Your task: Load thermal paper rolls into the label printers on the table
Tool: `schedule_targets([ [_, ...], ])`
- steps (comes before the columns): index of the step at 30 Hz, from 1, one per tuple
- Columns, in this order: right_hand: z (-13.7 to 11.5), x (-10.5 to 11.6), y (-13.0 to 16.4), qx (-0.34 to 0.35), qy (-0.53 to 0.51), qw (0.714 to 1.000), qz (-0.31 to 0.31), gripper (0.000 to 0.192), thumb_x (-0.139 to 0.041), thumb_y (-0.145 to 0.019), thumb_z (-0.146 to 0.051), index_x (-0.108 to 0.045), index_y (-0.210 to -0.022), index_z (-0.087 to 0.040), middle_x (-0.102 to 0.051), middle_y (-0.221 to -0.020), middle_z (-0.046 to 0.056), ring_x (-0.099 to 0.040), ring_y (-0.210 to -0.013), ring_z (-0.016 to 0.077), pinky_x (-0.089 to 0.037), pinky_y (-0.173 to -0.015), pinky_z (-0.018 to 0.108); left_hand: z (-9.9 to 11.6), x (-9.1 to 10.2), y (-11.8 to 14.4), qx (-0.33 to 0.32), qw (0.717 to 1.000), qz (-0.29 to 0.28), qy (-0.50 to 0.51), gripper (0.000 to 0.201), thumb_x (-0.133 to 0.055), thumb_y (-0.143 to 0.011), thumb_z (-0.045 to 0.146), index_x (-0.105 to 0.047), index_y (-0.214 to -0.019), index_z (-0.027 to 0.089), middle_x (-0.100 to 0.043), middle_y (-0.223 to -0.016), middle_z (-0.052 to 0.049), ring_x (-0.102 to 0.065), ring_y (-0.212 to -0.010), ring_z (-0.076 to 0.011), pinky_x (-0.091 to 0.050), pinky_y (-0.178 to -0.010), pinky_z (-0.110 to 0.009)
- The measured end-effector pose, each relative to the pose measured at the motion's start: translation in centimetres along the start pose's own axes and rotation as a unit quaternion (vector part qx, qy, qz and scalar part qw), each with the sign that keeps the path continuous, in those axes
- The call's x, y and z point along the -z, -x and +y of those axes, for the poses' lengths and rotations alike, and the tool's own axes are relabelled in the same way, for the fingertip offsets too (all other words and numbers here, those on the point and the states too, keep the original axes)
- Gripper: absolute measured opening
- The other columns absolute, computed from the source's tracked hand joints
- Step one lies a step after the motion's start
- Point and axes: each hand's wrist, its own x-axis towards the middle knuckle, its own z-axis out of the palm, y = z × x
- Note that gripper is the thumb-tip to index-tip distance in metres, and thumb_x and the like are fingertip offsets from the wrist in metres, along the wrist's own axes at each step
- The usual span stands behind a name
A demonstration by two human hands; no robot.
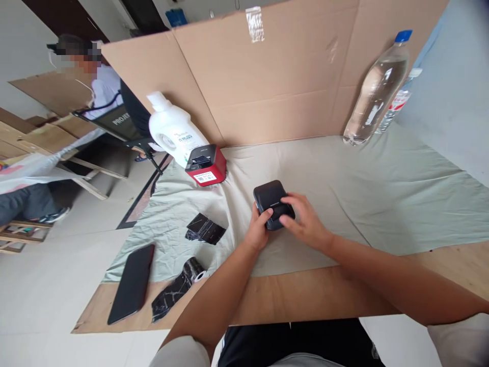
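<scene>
A small black label printer [269,194], box-shaped with rounded corners, is held just above the cloth in the middle of the table. My left hand [260,229] grips its lower left side, thumb lying across the front. Around its lower right corner my right hand [303,219] is curled, fingers on the upper face and thumb lower down. A red and black label printer [208,165] stands to the left behind my hands. Nearer lie a folded black marble-patterned sheet [205,229] and a roll of the same material [183,285], partly unrolled.
A black phone [132,284] lies at the table's left front edge. Behind the red printer leans a white detergent bottle [178,130]. A cardboard panel [278,76] closes the back. Two water bottles, one large [376,97], stand back right. Another person [105,84] sits at far left.
</scene>
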Motion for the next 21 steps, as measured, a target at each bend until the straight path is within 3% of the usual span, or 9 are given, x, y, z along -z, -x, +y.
schedule_targets([
  [2,0.7,0.1,-1.0,-0.062,-0.078,0.995,0.015,0.073,-0.065,-0.078,-0.059,-0.045,-0.142,-0.030,-0.045,-0.149,0.012,-0.052,-0.131,0.0323,-0.043,-0.112,0.054,0.0,0.4,-0.1,0.006,1.000,-0.004,-0.014,0.070,-0.079,-0.068,0.038,-0.050,-0.131,0.024,-0.067,-0.107,-0.004,-0.065,-0.100,-0.0226,-0.053,-0.087,-0.036],
  [5,2.3,0.1,-1.9,-0.104,-0.185,0.976,-0.048,0.100,-0.070,-0.075,-0.057,-0.019,-0.156,-0.025,-0.042,-0.153,0.017,-0.053,-0.131,0.0327,-0.044,-0.111,0.053,-0.6,0.7,-0.3,0.017,0.998,-0.046,-0.031,0.076,-0.078,-0.069,0.039,-0.046,-0.136,0.025,-0.065,-0.119,-0.006,-0.063,-0.108,-0.0235,-0.053,-0.093,-0.037],
  [8,3.6,-0.2,-1.4,-0.084,-0.216,0.970,-0.077,0.105,-0.070,-0.077,-0.058,-0.013,-0.158,-0.025,-0.042,-0.154,0.014,-0.044,-0.140,0.0301,-0.035,-0.119,0.050,-1.1,0.9,-0.5,0.016,0.995,-0.085,-0.059,0.084,-0.079,-0.069,0.038,-0.040,-0.142,0.027,-0.059,-0.134,-0.007,-0.057,-0.122,-0.0246,-0.048,-0.102,-0.039],
  [11,4.5,-0.3,-0.9,-0.074,-0.213,0.971,-0.081,0.108,-0.073,-0.075,-0.057,-0.013,-0.159,-0.026,-0.040,-0.156,0.014,-0.041,-0.143,0.0299,-0.030,-0.121,0.052,-1.4,1.1,-0.9,0.016,0.994,-0.093,-0.062,0.080,-0.077,-0.072,0.042,-0.041,-0.142,0.027,-0.059,-0.136,-0.007,-0.055,-0.126,-0.0252,-0.047,-0.104,-0.038],
  [16,5.3,-0.1,-1.2,-0.084,-0.251,0.961,-0.080,0.108,-0.077,-0.074,-0.053,-0.014,-0.159,-0.028,-0.042,-0.155,0.013,-0.045,-0.140,0.0296,-0.033,-0.119,0.052,-1.8,1.4,-1.8,0.054,0.995,-0.084,-0.007,0.056,-0.061,-0.082,0.056,-0.056,-0.125,0.021,-0.068,-0.112,-0.007,-0.065,-0.104,-0.0253,-0.054,-0.084,-0.037],
  [21,5.0,0.1,-1.3,-0.097,-0.263,0.955,-0.095,0.110,-0.077,-0.074,-0.053,-0.012,-0.159,-0.027,-0.041,-0.156,0.014,-0.045,-0.140,0.0297,-0.031,-0.120,0.053,-2.2,2.3,-2.3,0.064,0.992,-0.086,-0.069,0.054,-0.062,-0.080,0.063,-0.058,-0.113,0.020,-0.062,-0.078,-0.001,-0.062,-0.070,-0.0174,-0.051,-0.063,-0.029],
])
